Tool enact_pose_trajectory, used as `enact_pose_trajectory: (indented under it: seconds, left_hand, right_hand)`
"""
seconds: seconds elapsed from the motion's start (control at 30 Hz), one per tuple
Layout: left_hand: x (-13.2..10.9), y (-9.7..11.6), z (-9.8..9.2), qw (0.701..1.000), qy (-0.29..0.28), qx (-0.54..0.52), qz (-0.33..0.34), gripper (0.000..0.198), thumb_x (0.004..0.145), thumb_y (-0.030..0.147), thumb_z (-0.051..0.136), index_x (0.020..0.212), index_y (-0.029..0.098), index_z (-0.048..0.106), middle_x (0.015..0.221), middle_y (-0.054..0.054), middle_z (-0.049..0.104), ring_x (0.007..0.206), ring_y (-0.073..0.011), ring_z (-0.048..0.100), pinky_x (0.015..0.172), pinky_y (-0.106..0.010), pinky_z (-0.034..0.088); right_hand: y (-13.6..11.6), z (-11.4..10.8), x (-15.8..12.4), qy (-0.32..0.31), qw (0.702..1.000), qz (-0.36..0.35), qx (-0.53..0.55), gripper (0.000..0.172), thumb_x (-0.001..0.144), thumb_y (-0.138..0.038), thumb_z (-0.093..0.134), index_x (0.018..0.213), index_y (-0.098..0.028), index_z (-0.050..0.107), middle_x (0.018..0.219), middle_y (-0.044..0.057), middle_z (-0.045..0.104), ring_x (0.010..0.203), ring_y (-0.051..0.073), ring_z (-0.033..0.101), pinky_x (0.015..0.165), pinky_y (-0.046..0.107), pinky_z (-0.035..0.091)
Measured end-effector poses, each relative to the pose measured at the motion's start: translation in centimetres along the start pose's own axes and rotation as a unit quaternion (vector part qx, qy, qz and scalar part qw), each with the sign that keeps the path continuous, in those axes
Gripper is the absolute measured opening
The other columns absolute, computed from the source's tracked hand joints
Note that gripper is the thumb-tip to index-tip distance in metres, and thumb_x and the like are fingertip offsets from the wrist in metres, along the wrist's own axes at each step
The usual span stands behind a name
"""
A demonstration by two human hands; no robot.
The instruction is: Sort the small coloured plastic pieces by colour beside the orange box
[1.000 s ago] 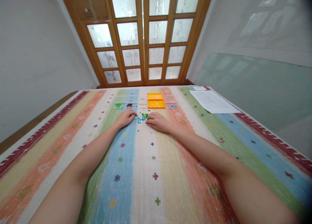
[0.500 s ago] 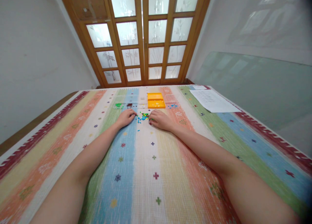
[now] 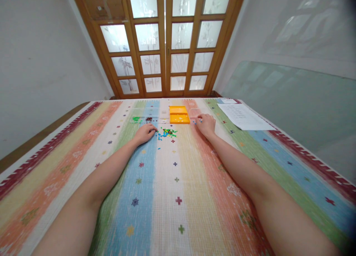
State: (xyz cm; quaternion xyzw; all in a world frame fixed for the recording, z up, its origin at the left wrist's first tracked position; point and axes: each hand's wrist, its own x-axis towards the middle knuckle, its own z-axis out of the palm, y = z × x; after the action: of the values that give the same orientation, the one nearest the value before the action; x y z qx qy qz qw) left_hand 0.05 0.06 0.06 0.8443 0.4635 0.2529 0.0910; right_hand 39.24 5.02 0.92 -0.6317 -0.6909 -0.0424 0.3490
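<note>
A loose heap of tiny coloured beads [image 3: 166,133] lies on the striped cloth [image 3: 178,181] far out in front of me. My left hand [image 3: 144,133] rests on the cloth just left of the heap, fingers curled and pressed down near its edge. My right hand [image 3: 206,123] lies farther right, its fingertips beside a small patch of blue beads [image 3: 197,120] to the right of an orange tray [image 3: 178,115]. Its fingers are drawn together; whether they hold a bead is too small to see. Small patches of green beads [image 3: 135,119] and dark beads [image 3: 148,119] lie left of the tray.
A white printed sheet [image 3: 243,116] lies at the far right of the cloth. Beyond the table stand wooden doors with frosted glass panes [image 3: 164,44]. A glass pane [image 3: 292,96] leans on the right wall.
My right hand has left the right side of the mixed heap and moved right and away to the blue patch beside the orange tray. My left hand has stayed put.
</note>
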Motion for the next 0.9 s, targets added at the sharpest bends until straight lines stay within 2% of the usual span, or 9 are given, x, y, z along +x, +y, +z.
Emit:
enact_pose_trajectory:
  seconds: [0.1, 0.17, 0.23, 0.3, 0.4, 0.47, 0.53, 0.67, 0.9]
  left_hand:
    - [0.0, 0.1, -0.1, 1.000, 0.001, 0.000, -0.004, 0.028, 0.097, 0.026, 0.053, 0.106, 0.024, 0.079, 0.108, -0.006, 0.073, 0.105, -0.0239, 0.067, 0.100, -0.039, 0.053]
    - [0.0, 0.3, -0.1, 1.000, 0.002, -0.001, -0.006, 0.027, 0.097, 0.025, 0.054, 0.106, 0.023, 0.079, 0.108, -0.006, 0.073, 0.105, -0.0239, 0.067, 0.100, -0.039, 0.053]
    - [0.0, 0.4, -0.1, 1.000, 0.003, -0.002, -0.007, 0.027, 0.096, 0.024, 0.054, 0.105, 0.023, 0.079, 0.107, -0.007, 0.073, 0.104, -0.0238, 0.067, 0.100, -0.039, 0.053]
    - [0.0, 0.5, -0.1, 1.000, 0.004, -0.004, -0.003, 0.027, 0.096, 0.023, 0.054, 0.104, 0.022, 0.079, 0.106, -0.007, 0.072, 0.103, -0.0238, 0.067, 0.099, -0.039, 0.053]
    - [0.0, 0.5, -0.1, 1.000, 0.009, -0.007, 0.007, 0.027, 0.096, 0.023, 0.054, 0.104, 0.021, 0.079, 0.104, -0.007, 0.072, 0.102, -0.0241, 0.067, 0.099, -0.040, 0.052]
    - [0.0, 0.4, -0.1, 1.000, 0.011, -0.008, 0.010, 0.027, 0.097, 0.024, 0.054, 0.104, 0.020, 0.079, 0.104, -0.007, 0.072, 0.101, -0.0242, 0.067, 0.099, -0.041, 0.052]
    - [0.1, 0.3, -0.1, 1.000, 0.011, -0.008, 0.009, 0.027, 0.097, 0.024, 0.054, 0.104, 0.020, 0.079, 0.104, -0.008, 0.072, 0.100, -0.0241, 0.067, 0.099, -0.041, 0.052]
    - [0.1, 0.3, -0.1, 1.000, 0.008, -0.005, 0.003, 0.026, 0.097, 0.023, 0.054, 0.105, 0.021, 0.079, 0.105, -0.007, 0.072, 0.101, -0.0238, 0.066, 0.099, -0.041, 0.052]
    - [0.1, 0.4, -0.1, 1.000, 0.010, 0.000, 0.009, 0.026, 0.097, 0.022, 0.054, 0.105, 0.020, 0.079, 0.105, -0.007, 0.072, 0.101, -0.0232, 0.067, 0.099, -0.039, 0.052]
  right_hand:
    - [-1.1, -0.1, -0.3, -0.004, 0.998, -0.050, 0.027, 0.023, 0.100, -0.030, 0.056, 0.108, -0.018, 0.074, 0.112, 0.018, 0.070, 0.107, 0.034, 0.059, 0.096, 0.050, 0.045]
    - [-3.2, -0.2, -1.2, -0.019, 0.987, -0.132, 0.086, 0.022, 0.101, -0.027, 0.054, 0.107, -0.020, 0.074, 0.113, 0.015, 0.071, 0.109, 0.032, 0.060, 0.098, 0.048, 0.046]
    - [-6.0, -0.4, -2.7, -0.064, 0.966, -0.208, 0.142, 0.021, 0.103, -0.026, 0.054, 0.106, -0.020, 0.074, 0.109, 0.013, 0.072, 0.106, 0.029, 0.062, 0.098, 0.045, 0.048]
    - [-8.9, -0.6, -4.6, -0.132, 0.932, -0.294, 0.167, 0.021, 0.104, -0.028, 0.055, 0.106, -0.020, 0.075, 0.107, 0.011, 0.073, 0.104, 0.027, 0.063, 0.096, 0.042, 0.048]
    - [-12.2, -1.0, -7.1, -0.224, 0.854, -0.430, 0.190, 0.021, 0.104, -0.027, 0.057, 0.110, -0.021, 0.076, 0.109, 0.010, 0.074, 0.104, 0.024, 0.064, 0.097, 0.040, 0.048]
    - [-13.3, -1.3, -8.2, -0.259, 0.806, -0.492, 0.204, 0.022, 0.104, -0.027, 0.058, 0.114, -0.022, 0.076, 0.117, 0.009, 0.075, 0.113, 0.024, 0.064, 0.104, 0.042, 0.047]
    - [-13.6, -1.6, -8.6, -0.276, 0.781, -0.519, 0.209, 0.024, 0.105, -0.027, 0.057, 0.120, -0.023, 0.076, 0.124, 0.008, 0.075, 0.121, 0.024, 0.062, 0.109, 0.043, 0.046]
    - [-13.4, -2.1, -8.6, -0.280, 0.777, -0.529, 0.197, 0.029, 0.107, -0.028, 0.054, 0.127, -0.022, 0.074, 0.129, 0.007, 0.074, 0.129, 0.024, 0.060, 0.114, 0.043, 0.045]
    - [-13.2, -1.3, -8.9, -0.251, 0.789, -0.535, 0.169, 0.032, 0.107, -0.020, 0.051, 0.131, -0.022, 0.072, 0.130, 0.009, 0.074, 0.128, 0.023, 0.062, 0.112, 0.044, 0.047]
